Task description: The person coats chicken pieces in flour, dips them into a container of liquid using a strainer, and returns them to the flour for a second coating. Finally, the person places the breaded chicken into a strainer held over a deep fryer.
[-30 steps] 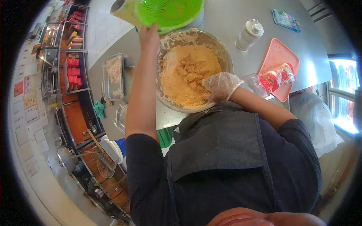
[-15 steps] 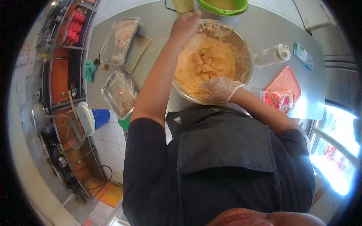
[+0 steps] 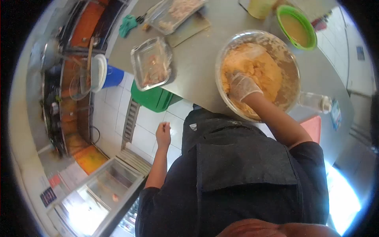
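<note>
My right hand [image 3: 242, 87], in a clear plastic glove, is down in a large metal bowl [image 3: 297, 85]. Its fingertips are sunk in an orange, floury coating [image 3: 272, 81], so I cannot see whether they grip anything. Lumpy coated pieces [image 3: 256, 68] lie just beyond the fingers. My left hand [image 3: 163, 134] is bare and hangs over the floor, left of my apron and away from the table. Its fingers are curled in, with nothing visible in them.
A green colander [image 3: 313, 39] and a clear bottle [image 3: 314, 102] stand near the bowl. Left on the table [image 3: 193, 75] are a foil-edged tray [image 3: 161, 81], a tray of pale meat [image 3: 179, 12] and a cutting board [image 3: 193, 32]. A green bin [image 3: 152, 98] sits below the edge.
My left hand has left the bowl's far rim and dropped to my side. The right hand stays in the bowl, its fingers deeper in the coating. My view has turned and shifted left.
</note>
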Demonstrator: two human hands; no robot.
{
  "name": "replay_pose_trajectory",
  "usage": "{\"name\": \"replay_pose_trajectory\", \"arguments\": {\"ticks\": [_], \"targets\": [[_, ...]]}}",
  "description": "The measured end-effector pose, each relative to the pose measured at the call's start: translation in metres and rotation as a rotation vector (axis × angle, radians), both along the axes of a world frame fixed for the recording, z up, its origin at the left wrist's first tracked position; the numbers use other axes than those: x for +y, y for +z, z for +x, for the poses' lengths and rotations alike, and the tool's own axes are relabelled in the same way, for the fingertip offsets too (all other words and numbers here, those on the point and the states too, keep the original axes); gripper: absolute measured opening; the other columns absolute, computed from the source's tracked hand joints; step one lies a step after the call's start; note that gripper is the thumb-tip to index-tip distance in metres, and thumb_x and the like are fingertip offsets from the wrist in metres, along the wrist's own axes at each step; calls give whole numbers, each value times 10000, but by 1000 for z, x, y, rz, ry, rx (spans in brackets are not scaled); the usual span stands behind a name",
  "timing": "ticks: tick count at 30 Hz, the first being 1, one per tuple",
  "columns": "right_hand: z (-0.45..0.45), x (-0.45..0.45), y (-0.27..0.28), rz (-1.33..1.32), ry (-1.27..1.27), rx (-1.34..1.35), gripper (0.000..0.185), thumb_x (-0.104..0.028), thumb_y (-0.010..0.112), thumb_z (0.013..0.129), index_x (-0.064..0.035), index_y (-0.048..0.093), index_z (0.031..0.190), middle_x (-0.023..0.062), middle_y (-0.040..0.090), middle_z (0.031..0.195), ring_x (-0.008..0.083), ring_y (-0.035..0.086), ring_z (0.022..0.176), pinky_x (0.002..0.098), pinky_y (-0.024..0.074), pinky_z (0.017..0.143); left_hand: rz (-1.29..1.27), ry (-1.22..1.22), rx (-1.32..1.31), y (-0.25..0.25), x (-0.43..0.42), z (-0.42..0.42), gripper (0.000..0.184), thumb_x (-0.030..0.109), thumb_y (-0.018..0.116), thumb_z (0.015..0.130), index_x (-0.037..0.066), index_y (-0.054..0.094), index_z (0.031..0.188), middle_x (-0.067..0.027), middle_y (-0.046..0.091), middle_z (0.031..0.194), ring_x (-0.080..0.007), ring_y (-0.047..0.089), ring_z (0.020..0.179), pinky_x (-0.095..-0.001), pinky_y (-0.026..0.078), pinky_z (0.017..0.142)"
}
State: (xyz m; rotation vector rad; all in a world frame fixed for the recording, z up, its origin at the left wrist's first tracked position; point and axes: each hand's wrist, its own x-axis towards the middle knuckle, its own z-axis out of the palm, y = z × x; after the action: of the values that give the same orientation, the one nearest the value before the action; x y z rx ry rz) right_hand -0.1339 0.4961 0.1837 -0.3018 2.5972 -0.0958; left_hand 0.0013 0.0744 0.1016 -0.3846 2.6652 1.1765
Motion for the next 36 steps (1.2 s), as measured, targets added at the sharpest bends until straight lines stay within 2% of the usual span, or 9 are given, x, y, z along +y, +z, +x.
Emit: {"name": "replay_pose_trajectory", "arguments": {"ticks": [5, 10, 16, 22, 25, 26, 29, 32, 36], "targets": [[-8, 7, -41, -114, 10, 104, 444, -297, 624, 872, -8, 635, 1208, 217, 670, 1093, 379, 643, 1076, 457, 506, 948, -254, -25, -214, -61, -101, 153, 350, 343, 527, 1002, 15, 646, 1032, -224, 694, 1002, -419, 665, 964, -481, 515, 811], [4, 29, 12, -391, -249, 77, 526, -324, 689, 852, -78, 590, 1306, 255, 663, 1167, 413, 634, 1107, 459, 499, 966, -392, -206, -560, -102, -148, 271, 340, 328, 517, 1006, 15, 648, 1038, -215, 677, 924, -378, 672, 900, -471, 524, 794], [-1, 100, 65, -341, -255, 44, 614, -339, 711, 862, -114, 530, 1403, 243, 652, 1218, 418, 616, 1139, 453, 482, 990, -284, -453, -712, -111, -140, 243, 335, 323, 521, 1006, 17, 652, 1046, -200, 671, 896, -346, 678, 857, -458, 531, 773], [6, 148, 7, -716, -919, 152, 539, -391, 635, 924, -56, 583, 1343, 203, 655, 1253, 364, 624, 1156, 444, 480, 984, -25, -136, -448, -113, -120, 134, 347, 319, 553, 1000, 8, 652, 1117, -159, 674, 910, -239, 674, 749, -388, 530, 679], [3, 145, -14, -243, -903, -122, 500, -473, 549, 981, -77, 645, 1270, 242, 616, 1300, 361, 622, 1151, 439, 452, 993, 15, -31, -407, -88, -91, 72, 364, 316, 566, 1001, -4, 646, 1154, -149, 680, 950, -208, 671, 726, -352, 529, 650], [4, 145, -6, -104, -479, -174, 529, -491, 478, 1005, -49, 661, 1229, 269, 617, 1276, 384, 629, 1125, 448, 455, 988, 1, -18, -413, -77, -84, 58, 368, 315, 567, 1003, -8, 643, 1162, -150, 683, 964, -207, 670, 729, -345, 529, 650], [34, 136, -18, -85, -582, -259, 510, -461, 434, 1020, -57, 662, 1230, 277, 635, 1234, 393, 646, 1082, 453, 479, 951, 18, 18, -357, -57, -66, 40, 382, 327, 572, 1001, -11, 642, 1165, -156, 689, 998, -212, 673, 741, -340, 533, 660], [65, 120, 7, -191, -542, -335, 610, -534, 504, 963, 2, 658, 1210, 252, 670, 1186, 362, 650, 1100, 423, 469, 982, 286, 172, -401, -133, -103, 77, 403, 356, 596, 985, -1, 647, 1166, -166, 690, 1039, -208, 673, 752, -352, 536, 674], [72, 59, 78, -77, -495, -451, 679, -505, 699, 800, 19, 638, 1228, 283, 670, 1145, 378, 672, 1060, 439, 524, 902, -48, -215, -583, -150, -128, 139, 415, 370, 599, 977, 0, 650, 1159, -167, 693, 1005, -220, 679, 762, -359, 539, 686]]}}
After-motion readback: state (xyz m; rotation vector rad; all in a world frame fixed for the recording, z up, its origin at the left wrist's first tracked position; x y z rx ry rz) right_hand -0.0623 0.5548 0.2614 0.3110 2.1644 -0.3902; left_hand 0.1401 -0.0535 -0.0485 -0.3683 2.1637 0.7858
